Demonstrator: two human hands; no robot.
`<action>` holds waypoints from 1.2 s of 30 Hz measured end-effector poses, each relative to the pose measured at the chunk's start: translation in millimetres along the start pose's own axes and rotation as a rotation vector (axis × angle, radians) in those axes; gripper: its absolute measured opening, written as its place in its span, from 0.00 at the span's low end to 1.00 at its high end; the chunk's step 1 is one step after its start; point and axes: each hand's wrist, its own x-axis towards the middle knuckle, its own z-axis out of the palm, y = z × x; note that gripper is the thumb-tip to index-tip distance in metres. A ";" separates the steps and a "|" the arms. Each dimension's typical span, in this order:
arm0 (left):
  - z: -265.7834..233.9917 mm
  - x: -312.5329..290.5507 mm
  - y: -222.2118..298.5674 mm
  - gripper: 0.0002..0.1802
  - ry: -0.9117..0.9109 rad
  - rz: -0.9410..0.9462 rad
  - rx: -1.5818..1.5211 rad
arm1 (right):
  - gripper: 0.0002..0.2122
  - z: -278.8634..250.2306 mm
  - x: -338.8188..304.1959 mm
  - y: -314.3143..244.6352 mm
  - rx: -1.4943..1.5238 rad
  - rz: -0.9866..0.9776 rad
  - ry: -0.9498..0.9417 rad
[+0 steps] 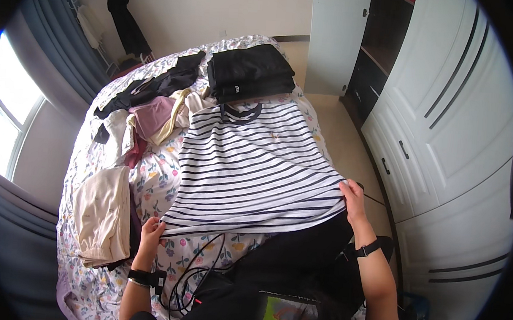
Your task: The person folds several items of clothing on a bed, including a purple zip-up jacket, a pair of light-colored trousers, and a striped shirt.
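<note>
A white T-shirt with dark stripes (pixel 250 165) lies spread on the bed, its dark neckband pointing away from me. My left hand (pixel 151 231) pinches the near left corner of its hem. At the near right corner, my right hand (pixel 354 198) grips the hem between thumb and fingers. The hem is drawn out between both hands, and soft creases run across the cloth toward the right one. Just beyond the neckband sits a stack of folded black clothes (pixel 251 70).
Loose garments (pixel 152 117) in black, pink and cream lie heaped at the far left. Folded beige trousers (pixel 103 214) rest near the left edge of the flowered bedspread (pixel 159 189). Black cables (pixel 191 280) loop beside my left forearm. A white wardrobe (pixel 430 142) stands on the right.
</note>
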 end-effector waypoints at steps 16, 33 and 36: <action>6.8 0.4 5.0 0.03 0.001 -0.078 0.015 | 0.12 -42.8 -18.9 -38.2 -0.621 0.330 -0.131; -14.8 21.3 -68.1 0.22 -0.215 0.076 0.858 | 0.11 -61.7 -49.6 -16.9 -0.587 0.337 -0.175; 25.6 20.6 21.5 0.28 -0.346 0.210 1.647 | 0.10 -66.3 -50.3 -11.9 -0.635 0.351 -0.136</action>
